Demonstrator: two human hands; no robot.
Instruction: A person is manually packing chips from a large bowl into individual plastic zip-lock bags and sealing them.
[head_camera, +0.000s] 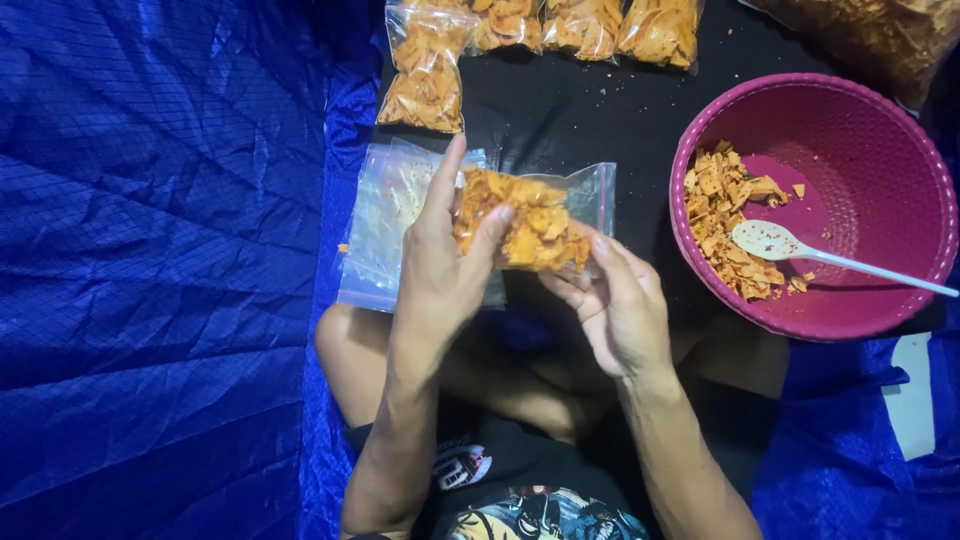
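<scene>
Orange chips fill the clear zip bag (535, 222) we hold over the black mat (600, 120), left hand (437, 270) pinching its left end between thumb and fingers, index finger raised, right hand (618, 305) pinching the bag's lower right edge. Empty clear bags (385, 225) lie just beside and under it; filled bags (428, 70) sit beyond, and the pink bowl (880, 150) with chips and a white spoon (800, 250) is to our right.

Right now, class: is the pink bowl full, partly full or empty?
Partly full. The pink bowl holds orange chips only along its left side, with a white spoon resting inside; most of its bottom shows bare.
</scene>
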